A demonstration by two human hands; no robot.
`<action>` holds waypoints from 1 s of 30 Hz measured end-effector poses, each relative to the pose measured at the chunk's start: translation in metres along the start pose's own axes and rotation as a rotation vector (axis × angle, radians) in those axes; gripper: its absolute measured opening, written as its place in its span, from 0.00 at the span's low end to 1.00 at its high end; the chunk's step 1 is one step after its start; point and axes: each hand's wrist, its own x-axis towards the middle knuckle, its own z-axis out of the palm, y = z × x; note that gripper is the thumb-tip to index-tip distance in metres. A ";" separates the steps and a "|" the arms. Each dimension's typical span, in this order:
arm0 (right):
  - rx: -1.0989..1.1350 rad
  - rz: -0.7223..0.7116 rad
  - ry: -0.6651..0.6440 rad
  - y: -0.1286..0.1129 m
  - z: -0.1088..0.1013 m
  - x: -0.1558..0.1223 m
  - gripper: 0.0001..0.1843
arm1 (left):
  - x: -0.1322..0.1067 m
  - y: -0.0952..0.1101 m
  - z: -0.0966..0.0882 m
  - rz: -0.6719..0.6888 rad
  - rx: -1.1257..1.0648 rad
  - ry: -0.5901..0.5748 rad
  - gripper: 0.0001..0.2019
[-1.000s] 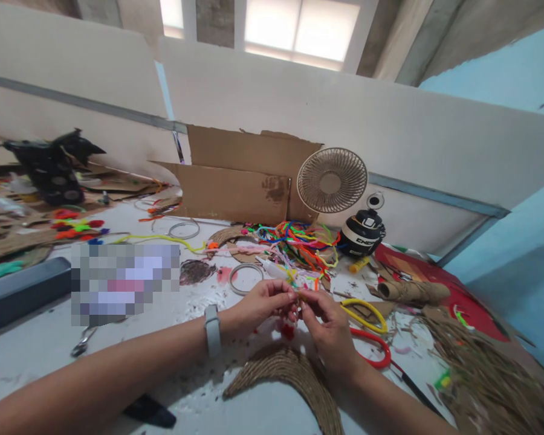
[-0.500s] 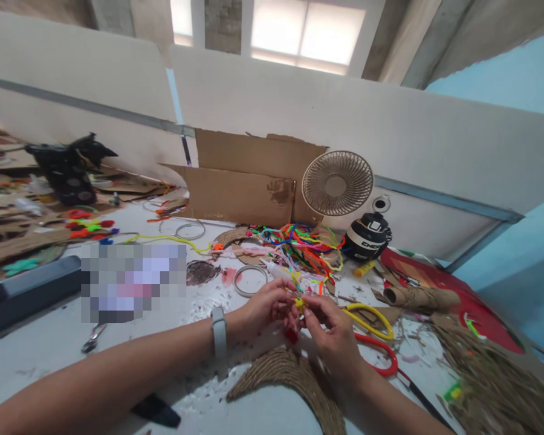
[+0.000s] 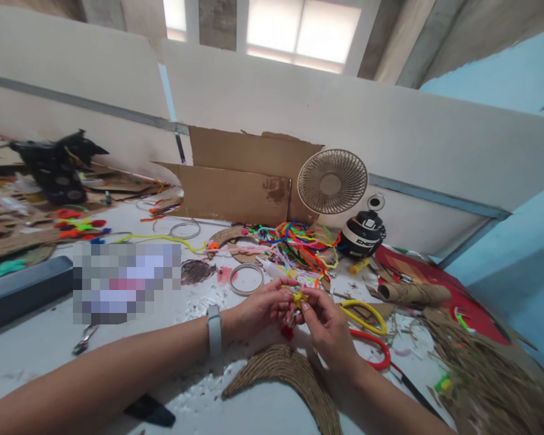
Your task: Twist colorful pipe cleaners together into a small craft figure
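Between my two hands is a small yellow pipe-cleaner shape (image 3: 300,298), pinched at fingertip height above the table. My left hand (image 3: 265,307), with a watch on the wrist, has its fingers curled around the shape's left side. From the right, the thumb and fingertips of my right hand (image 3: 329,323) close on it. Fingers partly hide its outline. Just below the hands a small red piece (image 3: 287,331) shows. Nearer to me lies a crescent (image 3: 283,365) covered in rows of brown twine. Behind the hands is a tangled heap of coloured pipe cleaners (image 3: 299,241).
Scissors with yellow (image 3: 367,317) and red (image 3: 381,356) handles lie right of my hands. Beyond are a tape ring (image 3: 246,279), a fan (image 3: 332,181) and a black bottle (image 3: 361,235). Dry brown fibre (image 3: 489,362) and a cardboard tube (image 3: 412,294) are at the right.
The view has shifted slightly, so everything sits a little further left. The yellow shape is turned a bit and shows more between my fingertips. Both hands keep hold of it.
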 end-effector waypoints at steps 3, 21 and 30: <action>0.020 0.016 0.024 0.001 0.000 0.000 0.12 | -0.001 -0.001 0.001 0.021 -0.011 -0.004 0.17; 0.209 0.118 0.017 -0.004 0.002 0.003 0.09 | -0.001 -0.001 0.001 0.027 0.045 0.005 0.19; 0.377 0.254 0.228 -0.008 0.005 0.007 0.15 | 0.000 0.001 0.005 0.174 0.685 0.253 0.15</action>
